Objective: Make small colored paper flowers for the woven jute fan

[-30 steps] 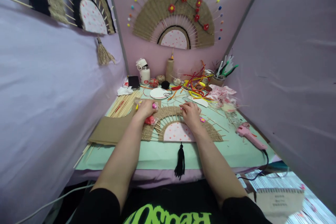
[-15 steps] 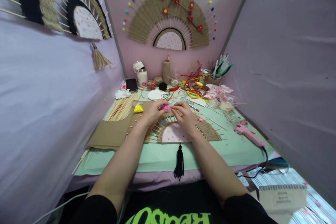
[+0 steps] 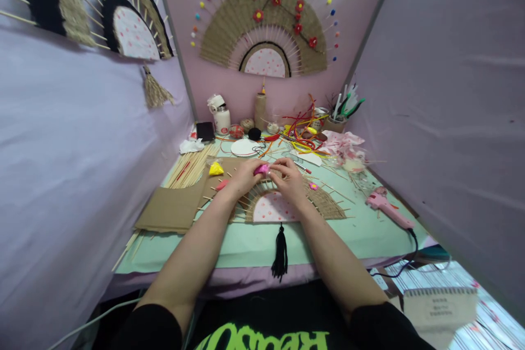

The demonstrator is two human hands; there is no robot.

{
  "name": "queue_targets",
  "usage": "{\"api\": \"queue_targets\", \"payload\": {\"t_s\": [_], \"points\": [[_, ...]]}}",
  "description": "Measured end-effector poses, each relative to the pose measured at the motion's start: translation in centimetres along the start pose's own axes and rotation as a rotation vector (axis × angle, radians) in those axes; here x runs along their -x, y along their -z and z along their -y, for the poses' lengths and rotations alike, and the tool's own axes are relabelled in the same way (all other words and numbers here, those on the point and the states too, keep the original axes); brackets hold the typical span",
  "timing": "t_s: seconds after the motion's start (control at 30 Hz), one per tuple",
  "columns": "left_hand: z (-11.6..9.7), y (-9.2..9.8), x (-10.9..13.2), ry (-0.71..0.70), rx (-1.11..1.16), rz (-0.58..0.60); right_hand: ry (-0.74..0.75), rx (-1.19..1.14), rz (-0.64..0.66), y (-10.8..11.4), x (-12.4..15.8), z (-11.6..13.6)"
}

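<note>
Above the woven fan (image 3: 332, 206), a bright pink lump (image 3: 261, 169) is gripped by my left hand (image 3: 245, 176), its fingers curled round it. It looks like modelling clay in a clear wrapper. My right hand (image 3: 288, 178) pinches the lump's right end, fingertips close to those of the left. Beneath both hands lies the fan, with thin sticks, a dotted white half-circle (image 3: 273, 208) and a black tassel (image 3: 280, 254) hanging over the table's front edge. A small pink flower (image 3: 313, 186) rests on its right side. Near my left wrist shows a coral-red piece (image 3: 222, 185).
A yellow lump in a clear bag (image 3: 216, 168) sits on cardboard (image 3: 172, 210) at left, near a pile of sticks (image 3: 192, 167). A pink glue gun (image 3: 389, 209) lies right, its cord running off the table. Coloured pipe cleaners (image 3: 303, 145), a bottle (image 3: 222, 120) and scissors stand behind.
The pink lump has shifted slightly right and shows more between my hands. My left wrist has moved a little, so more of the coral-red piece is uncovered.
</note>
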State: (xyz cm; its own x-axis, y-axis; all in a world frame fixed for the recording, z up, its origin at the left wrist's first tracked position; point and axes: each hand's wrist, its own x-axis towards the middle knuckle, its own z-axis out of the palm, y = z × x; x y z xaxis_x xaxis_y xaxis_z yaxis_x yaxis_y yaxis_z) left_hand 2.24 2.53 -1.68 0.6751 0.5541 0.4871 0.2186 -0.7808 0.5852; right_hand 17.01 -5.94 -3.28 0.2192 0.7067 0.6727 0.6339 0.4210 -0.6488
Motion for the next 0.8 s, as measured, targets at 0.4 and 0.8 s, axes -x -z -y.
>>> {"api": "queue_targets", "payload": {"t_s": [0.4,0.8], "points": [[-0.6,-0.4,0.0,0.065,-0.066,-0.076,0.028,0.163,-0.010,0.1,0.0,0.1],[-1.3,-0.2,0.1,0.049,-0.082,-0.045,-0.155,-0.002,0.013,-0.1,-0.1,0.9]]}}
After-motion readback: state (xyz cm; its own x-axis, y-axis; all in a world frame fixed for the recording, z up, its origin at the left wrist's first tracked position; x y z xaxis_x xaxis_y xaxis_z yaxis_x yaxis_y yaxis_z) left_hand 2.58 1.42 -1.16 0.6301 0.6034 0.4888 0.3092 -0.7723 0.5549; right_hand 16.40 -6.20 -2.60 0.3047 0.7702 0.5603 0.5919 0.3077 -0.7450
